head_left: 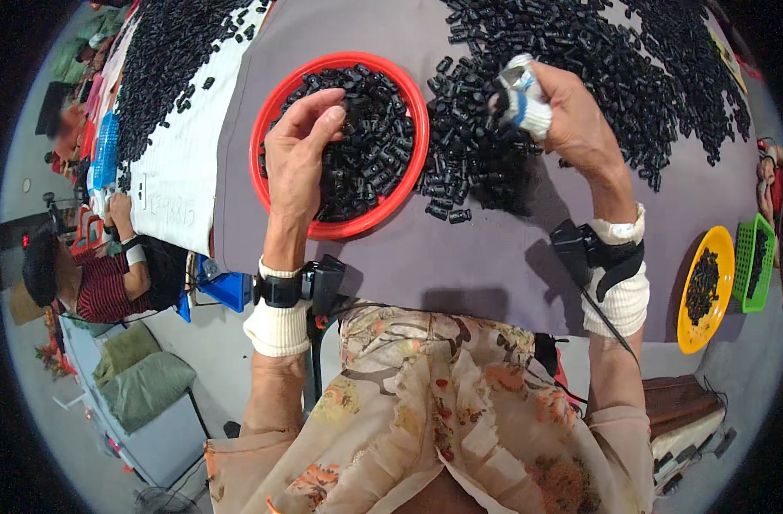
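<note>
My left hand [301,141] is over the left part of a red round basin [258,163], palm turned inward. Its fingers are loosely bent, the thumb a little apart from the index finger, and I see nothing between them. Small black cylindrical parts [378,158] fill the basin. My right hand [571,111] is closed above a heap of the same black parts [468,137]. White cloth with blue stripes [528,107] covers its fingertips. Something dark shows at the tips, too blurred to name.
Larger heaps of black parts [571,43] spread across the grey-covered table [391,265]. A yellow plate [696,325] and a green basket [756,265], both with dark parts, are at right. Another person [108,278] sits at left near a blue basket [106,150].
</note>
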Demonstrator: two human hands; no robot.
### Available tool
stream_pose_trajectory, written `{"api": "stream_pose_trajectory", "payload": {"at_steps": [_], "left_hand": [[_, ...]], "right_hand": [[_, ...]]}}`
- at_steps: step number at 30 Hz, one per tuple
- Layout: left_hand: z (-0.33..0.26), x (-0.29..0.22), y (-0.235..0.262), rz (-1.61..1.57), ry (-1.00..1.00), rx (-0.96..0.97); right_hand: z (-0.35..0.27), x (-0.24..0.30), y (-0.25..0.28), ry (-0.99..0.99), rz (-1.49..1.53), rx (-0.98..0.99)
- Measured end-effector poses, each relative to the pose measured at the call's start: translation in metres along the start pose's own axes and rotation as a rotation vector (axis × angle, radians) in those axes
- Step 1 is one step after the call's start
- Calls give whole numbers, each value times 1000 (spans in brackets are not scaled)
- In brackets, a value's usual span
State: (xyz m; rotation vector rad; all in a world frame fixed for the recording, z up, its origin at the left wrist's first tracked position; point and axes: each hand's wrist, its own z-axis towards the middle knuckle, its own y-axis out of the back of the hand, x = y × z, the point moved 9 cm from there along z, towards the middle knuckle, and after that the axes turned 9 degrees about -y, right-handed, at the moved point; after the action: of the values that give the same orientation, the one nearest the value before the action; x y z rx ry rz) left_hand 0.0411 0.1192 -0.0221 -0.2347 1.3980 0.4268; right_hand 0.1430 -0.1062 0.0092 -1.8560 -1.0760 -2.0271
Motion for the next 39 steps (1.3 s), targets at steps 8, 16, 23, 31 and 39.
{"api": "stream_pose_trajectory", "payload": {"at_steps": [8, 16, 23, 31, 39], "left_hand": [[-49, -9, -77, 366, -159, 485], [-101, -3, -133, 796, -519, 760], [-99, 7, -138, 849, -543, 785], [-48, 8, -101, -568, 358, 347], [-28, -14, -92, -1188, 403, 241]], "right_hand": [[-27, -61, 26, -226, 13, -94], [-47, -78, 19, -317, 10, -32], [-52, -74, 17, -218, -63, -61], [-34, -35, 0, -192, 41, -2], [-3, 29, -37, -11, 106, 90]]}}
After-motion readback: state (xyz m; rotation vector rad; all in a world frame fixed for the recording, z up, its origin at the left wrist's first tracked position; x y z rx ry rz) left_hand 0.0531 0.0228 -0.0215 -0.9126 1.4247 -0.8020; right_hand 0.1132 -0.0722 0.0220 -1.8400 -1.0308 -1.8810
